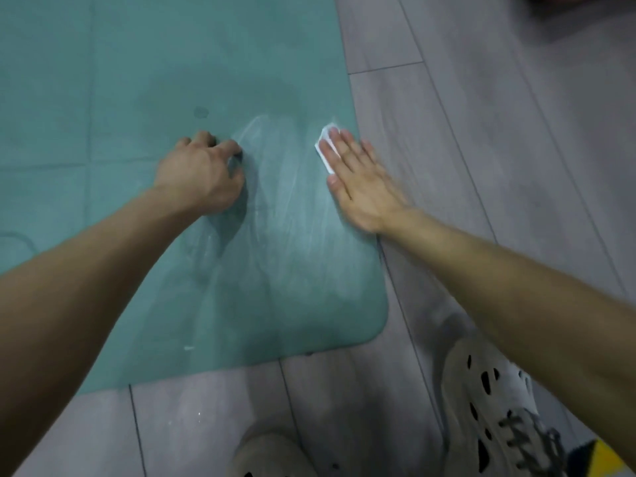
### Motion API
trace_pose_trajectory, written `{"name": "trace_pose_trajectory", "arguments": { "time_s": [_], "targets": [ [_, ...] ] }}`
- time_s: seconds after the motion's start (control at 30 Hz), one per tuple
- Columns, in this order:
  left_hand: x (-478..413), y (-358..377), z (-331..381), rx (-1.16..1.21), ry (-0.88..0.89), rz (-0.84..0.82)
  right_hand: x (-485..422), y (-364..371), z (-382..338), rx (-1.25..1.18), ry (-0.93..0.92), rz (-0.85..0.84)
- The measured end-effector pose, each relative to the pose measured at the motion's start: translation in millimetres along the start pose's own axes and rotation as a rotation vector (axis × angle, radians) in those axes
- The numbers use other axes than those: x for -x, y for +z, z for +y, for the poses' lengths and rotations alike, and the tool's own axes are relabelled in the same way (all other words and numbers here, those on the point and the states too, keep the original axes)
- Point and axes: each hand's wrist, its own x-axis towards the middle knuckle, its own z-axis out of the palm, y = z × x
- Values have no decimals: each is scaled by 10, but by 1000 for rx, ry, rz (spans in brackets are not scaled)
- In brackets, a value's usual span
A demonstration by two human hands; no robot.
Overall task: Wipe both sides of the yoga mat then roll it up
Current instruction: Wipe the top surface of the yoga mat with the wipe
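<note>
A teal yoga mat (137,98) lies flat on the floor, its rounded near-right corner in front of me. My right hand (361,180) lies flat with straight fingers and presses a small white folded wipe (325,142) onto the mat close to its right edge. Pale wet streaks fan across the mat between my hands. My left hand (203,173) rests on the mat to the left of the streaks, fingers curled under, with nothing clearly seen in it.
Grey wood-look floor planks (481,115) surround the mat on the right and near side. My two feet in pale perforated shoes (492,401) stand on the floor just below the mat's corner.
</note>
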Motion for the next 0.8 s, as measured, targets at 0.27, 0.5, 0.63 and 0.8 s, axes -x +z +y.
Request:
{"name": "trace_pose_trajectory", "arguments": {
  "time_s": [0.27,0.5,0.63,0.8],
  "targets": [
    [-21,67,-46,12,-4,-31,2066,256,-871,-42,-75,-101],
    [10,-83,-239,86,28,-118,-60,52,-365,-66,247,23],
    [141,-25,-619,153,-138,16,189,244,-989,-23,9,44],
    [277,96,-1241,198,-394,58,695,369,-1376,7,-527,-88]
  ]
}}
